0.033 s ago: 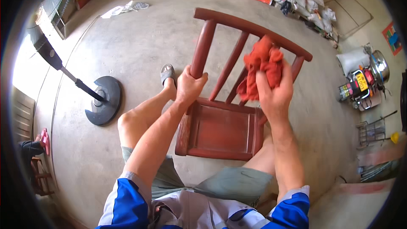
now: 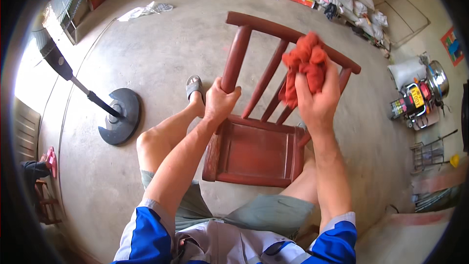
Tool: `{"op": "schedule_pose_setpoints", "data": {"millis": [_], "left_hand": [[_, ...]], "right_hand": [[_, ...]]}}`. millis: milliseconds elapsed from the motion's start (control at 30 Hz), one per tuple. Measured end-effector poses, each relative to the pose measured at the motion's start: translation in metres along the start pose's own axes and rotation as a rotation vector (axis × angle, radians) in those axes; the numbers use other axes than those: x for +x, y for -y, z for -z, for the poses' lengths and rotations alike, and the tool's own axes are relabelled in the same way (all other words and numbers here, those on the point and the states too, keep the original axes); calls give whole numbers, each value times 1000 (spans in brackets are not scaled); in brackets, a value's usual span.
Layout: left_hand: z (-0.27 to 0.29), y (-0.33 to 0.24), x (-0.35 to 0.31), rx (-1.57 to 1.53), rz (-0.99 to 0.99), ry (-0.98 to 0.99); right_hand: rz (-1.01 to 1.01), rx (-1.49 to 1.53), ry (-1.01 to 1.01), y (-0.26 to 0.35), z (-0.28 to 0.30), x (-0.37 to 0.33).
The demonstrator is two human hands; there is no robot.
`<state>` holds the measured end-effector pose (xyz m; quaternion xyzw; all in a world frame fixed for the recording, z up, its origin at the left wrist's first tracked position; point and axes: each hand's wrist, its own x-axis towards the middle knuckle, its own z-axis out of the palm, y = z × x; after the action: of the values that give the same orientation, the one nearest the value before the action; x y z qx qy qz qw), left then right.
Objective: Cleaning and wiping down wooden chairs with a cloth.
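Head view | red wooden chair (image 2: pixel 254 151) sits between your knees | your left hand (image 2: pixel 221 101) wraps closed around its left back post (image 2: pixel 235 58) | your right hand (image 2: pixel 316 99) clutches a bunched orange rag (image 2: pixel 305 63) against the slats (image 2: pixel 266 84) | steady the post firmly, rub along each slat.

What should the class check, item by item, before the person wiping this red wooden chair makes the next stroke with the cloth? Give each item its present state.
1. Left hand grips the chair's left back post: ok.
2. Right hand holds the orange-red cloth bunched firmly: ok.
3. Cloth is against the back slats of the red wooden chair: ok, it lies on the right-hand slats near the top rail.
4. Chair stands steady on the concrete floor: cannot tell, its legs are hidden.
5. Seat bare, nothing on it to knock off: ok.
6. Fan stand is apart from the chair: ok, it sits off to the left.
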<state>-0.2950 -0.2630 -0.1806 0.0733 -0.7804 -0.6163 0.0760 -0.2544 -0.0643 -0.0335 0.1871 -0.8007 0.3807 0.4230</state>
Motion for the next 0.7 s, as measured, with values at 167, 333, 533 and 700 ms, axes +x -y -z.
{"op": "schedule_pose_setpoints", "data": {"millis": [167, 333, 533, 700], "left_hand": [[-1, -4, 2, -71, -34, 20], [8, -8, 4, -39, 0, 92], [7, -4, 7, -129, -4, 74], [5, -5, 7, -142, 35, 144]], "right_hand": [[393, -391, 79, -37, -68, 66], [461, -379, 84, -14, -133, 76], [478, -494, 298, 18, -162, 95], [419, -453, 218, -6, -142, 97]]}}
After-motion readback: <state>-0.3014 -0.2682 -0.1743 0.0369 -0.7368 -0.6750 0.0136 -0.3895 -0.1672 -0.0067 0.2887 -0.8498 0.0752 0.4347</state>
